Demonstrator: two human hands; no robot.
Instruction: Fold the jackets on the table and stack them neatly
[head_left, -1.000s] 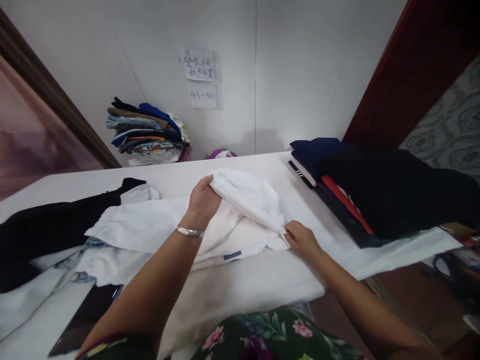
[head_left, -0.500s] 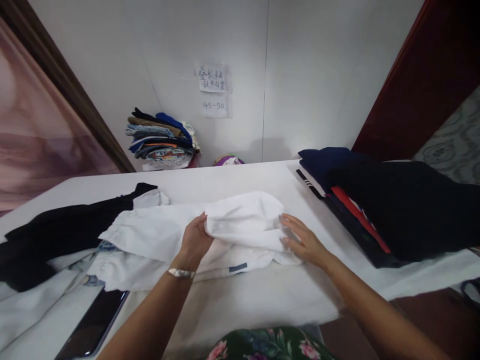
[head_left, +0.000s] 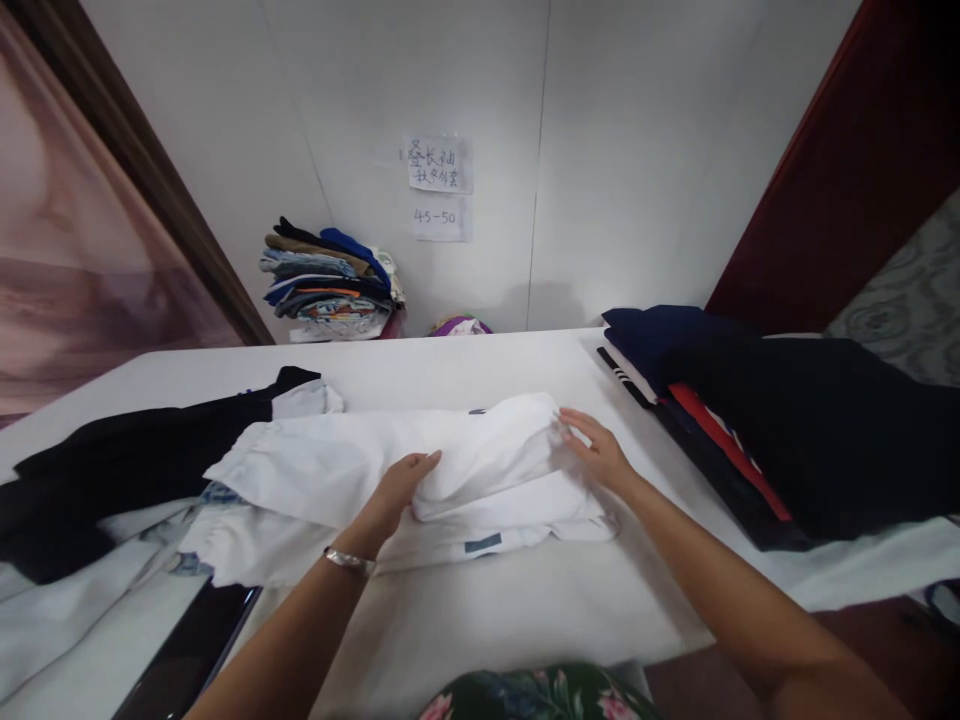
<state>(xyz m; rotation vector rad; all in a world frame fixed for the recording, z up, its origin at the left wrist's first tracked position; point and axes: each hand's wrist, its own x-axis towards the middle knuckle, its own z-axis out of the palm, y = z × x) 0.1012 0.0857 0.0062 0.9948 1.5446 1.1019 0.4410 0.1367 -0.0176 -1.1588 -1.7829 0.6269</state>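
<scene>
A white garment (head_left: 300, 465) lies across the table, its two gathered ends to the left. Its right part is folded over itself, and a small dark patch (head_left: 482, 543) shows on the near layer. My left hand (head_left: 394, 495) grips the left end of the folded part, thumb on top and the other fingers mostly hidden. At the far right corner of the fold, my right hand (head_left: 604, 455) holds the cloth between thumb and fingertips. A bracelet circles my left wrist.
Black clothing (head_left: 150, 440) lies on the left of the white table (head_left: 450, 370), with a phone (head_left: 187, 650) nearer me. Folded dark clothes (head_left: 817, 430) are stacked on the right. Another clothes pile (head_left: 330, 280) stands by the wall beneath handwritten paper signs (head_left: 440, 165).
The folded part of the garment has flattened and spread toward the far side. My right hand has moved up to its far corner; my left hand has come slightly nearer over the fold.
</scene>
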